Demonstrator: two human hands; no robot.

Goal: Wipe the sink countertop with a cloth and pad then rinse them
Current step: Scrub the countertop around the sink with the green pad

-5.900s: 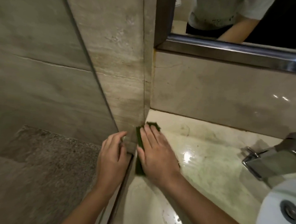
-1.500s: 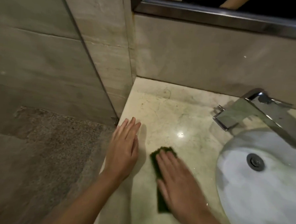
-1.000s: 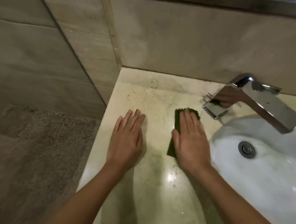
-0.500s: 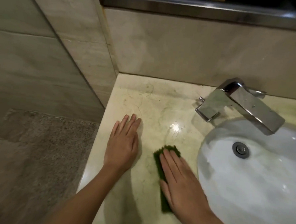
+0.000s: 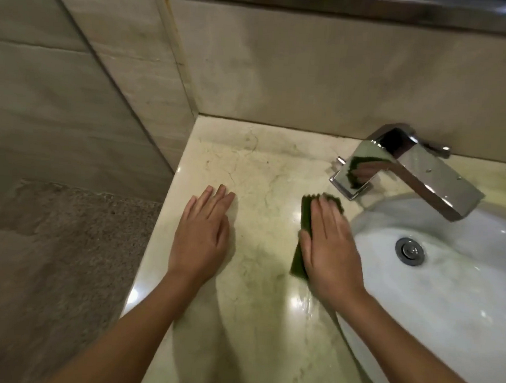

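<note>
A dark green scouring pad (image 5: 304, 221) lies flat on the wet, pale marble countertop (image 5: 265, 168), just left of the basin rim. My right hand (image 5: 329, 249) presses down on the pad with straight fingers, covering most of it; only its left edge and far end show. My left hand (image 5: 202, 232) rests flat on the countertop near its left edge, fingers straight and holding nothing. No cloth is in view.
A white oval basin (image 5: 458, 295) with a metal drain (image 5: 409, 250) fills the right side. A chrome faucet (image 5: 407, 168) stands behind it, close to the pad's far end. Stone walls close off the back and left; a grey floor mat (image 5: 49, 253) lies below the counter's left edge.
My right hand has pushed the pad away from me, from the front part of the counter up toward the faucet base. My left hand has stayed flat in about the same spot.
</note>
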